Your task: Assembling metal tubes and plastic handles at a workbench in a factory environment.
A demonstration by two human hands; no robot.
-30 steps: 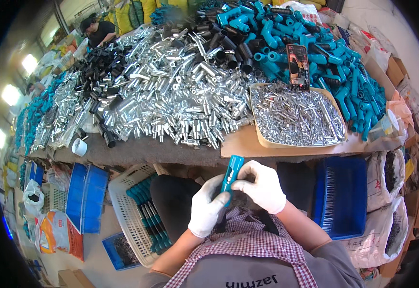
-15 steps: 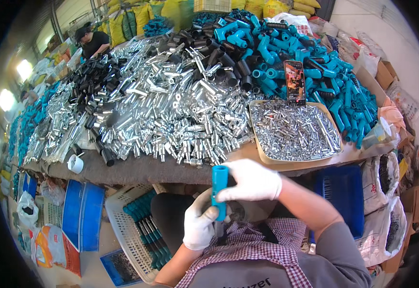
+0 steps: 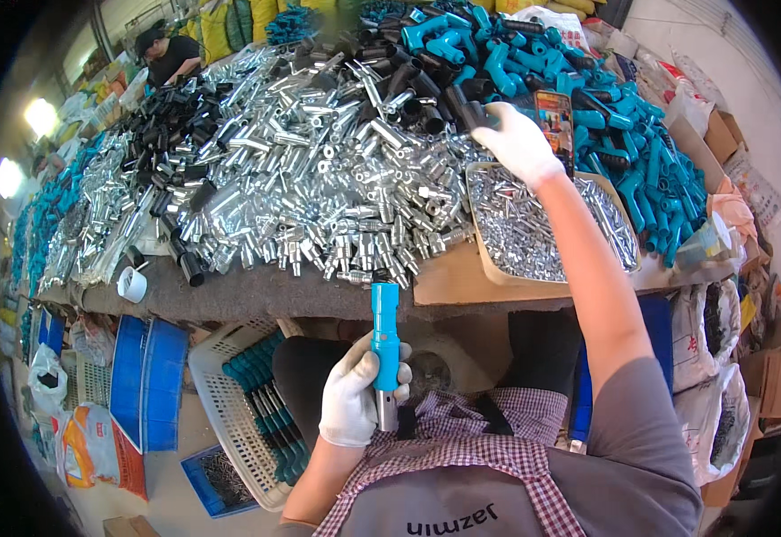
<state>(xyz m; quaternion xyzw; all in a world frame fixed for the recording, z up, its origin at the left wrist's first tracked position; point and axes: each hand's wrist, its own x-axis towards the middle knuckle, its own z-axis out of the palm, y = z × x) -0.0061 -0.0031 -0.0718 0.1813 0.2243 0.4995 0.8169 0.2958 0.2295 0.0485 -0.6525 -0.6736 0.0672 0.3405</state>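
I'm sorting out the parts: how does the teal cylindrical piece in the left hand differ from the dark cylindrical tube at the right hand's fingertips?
The teal cylindrical piece is bright blue-green, the dark cylindrical tube nearly black. The piece has a silver metal end; no metal shows on the tube. The piece stands nearly upright in the white-gloved left hand; the tube tilts beside the white-gloved right hand. Both are roughly cylindrical.
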